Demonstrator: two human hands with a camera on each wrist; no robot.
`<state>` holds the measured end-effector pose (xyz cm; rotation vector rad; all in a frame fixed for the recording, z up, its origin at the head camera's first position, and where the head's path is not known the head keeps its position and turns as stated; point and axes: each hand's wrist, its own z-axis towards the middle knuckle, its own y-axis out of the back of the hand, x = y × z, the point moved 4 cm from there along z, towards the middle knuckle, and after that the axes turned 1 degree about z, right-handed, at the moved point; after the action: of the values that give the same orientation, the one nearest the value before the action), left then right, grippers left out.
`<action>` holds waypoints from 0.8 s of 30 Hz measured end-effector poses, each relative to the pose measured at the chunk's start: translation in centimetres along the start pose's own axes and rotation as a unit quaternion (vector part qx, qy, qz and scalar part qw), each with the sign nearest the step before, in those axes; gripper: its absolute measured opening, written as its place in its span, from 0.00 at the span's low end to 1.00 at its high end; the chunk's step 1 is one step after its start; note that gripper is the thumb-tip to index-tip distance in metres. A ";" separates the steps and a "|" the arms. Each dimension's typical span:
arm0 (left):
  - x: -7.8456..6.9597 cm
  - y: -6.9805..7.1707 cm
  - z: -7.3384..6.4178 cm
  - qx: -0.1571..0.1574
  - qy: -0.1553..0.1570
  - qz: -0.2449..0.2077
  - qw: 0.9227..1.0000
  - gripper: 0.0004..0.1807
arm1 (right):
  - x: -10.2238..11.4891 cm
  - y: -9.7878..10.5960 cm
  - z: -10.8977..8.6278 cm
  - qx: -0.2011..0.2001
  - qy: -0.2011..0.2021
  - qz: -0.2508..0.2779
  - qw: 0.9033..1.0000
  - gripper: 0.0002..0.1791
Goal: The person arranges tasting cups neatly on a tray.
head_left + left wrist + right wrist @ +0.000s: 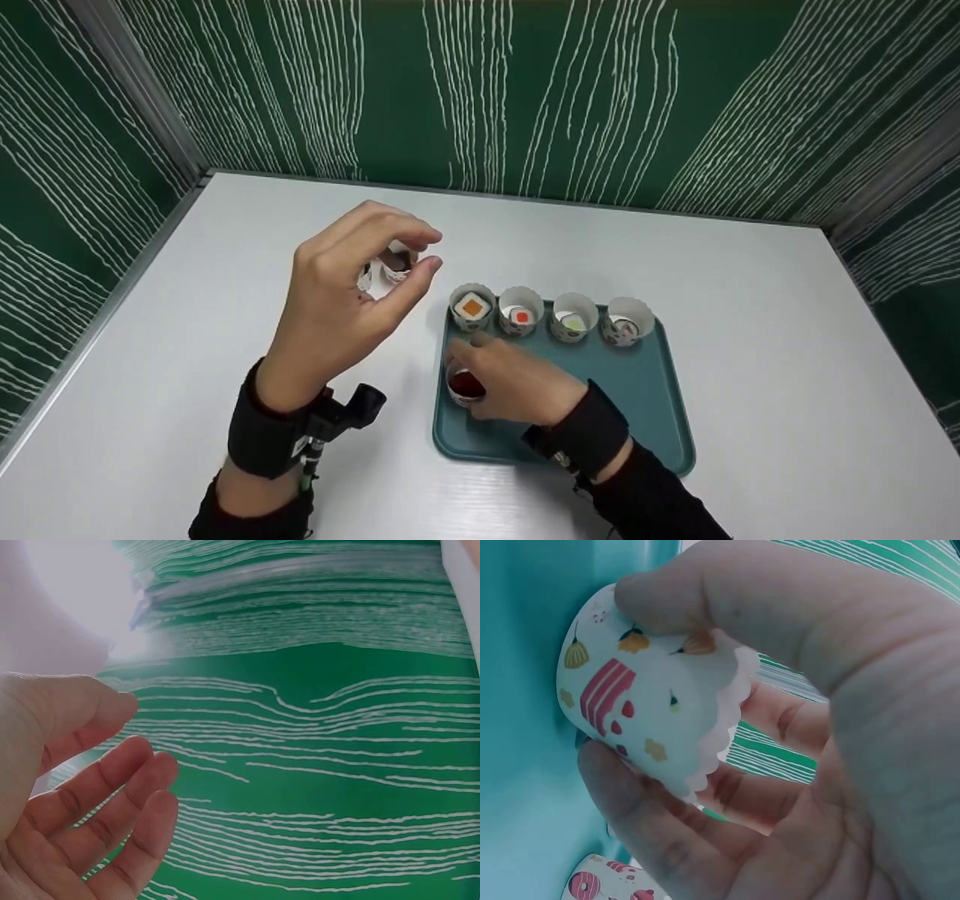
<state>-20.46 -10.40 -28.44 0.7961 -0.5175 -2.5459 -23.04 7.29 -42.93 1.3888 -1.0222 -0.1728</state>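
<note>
My right hand (pixel 517 379) grips a paper baking cup (pixel 622 690) by its sides, thumb on one side and fingers on the other. The cup is printed with cake and flower pictures and has a scalloped rim. Something dark red (pixel 466 384) shows inside it in the head view. It stands at the left of the teal tray (pixel 600 405), its base at the tray's surface. My left hand (pixel 337 300) is raised over the table, fingers loosely curved with a gap to the thumb. In the left wrist view, nothing lies between the left hand's fingers (pixel 154 832).
Along the tray's far edge stand several paper cups, among them one with an orange-and-white piece (pixel 472 306) and one with a red-and-white piece (pixel 520 316). Behind my left hand, two more cups, one with dark contents (pixel 397 271), are partly hidden. Green, white-lined panels (pixel 397 97) border the white table.
</note>
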 end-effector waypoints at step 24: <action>0.3 -0.5 -0.2 0.006 -0.001 -0.003 1.000 0.05 | -0.1 0.2 -0.4 -0.045 0.038 0.006 0.998 0.23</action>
<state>-20.68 -10.15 -28.94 0.8008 -0.5330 -2.5509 -22.92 7.69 -42.74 1.2992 -0.9477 -0.1543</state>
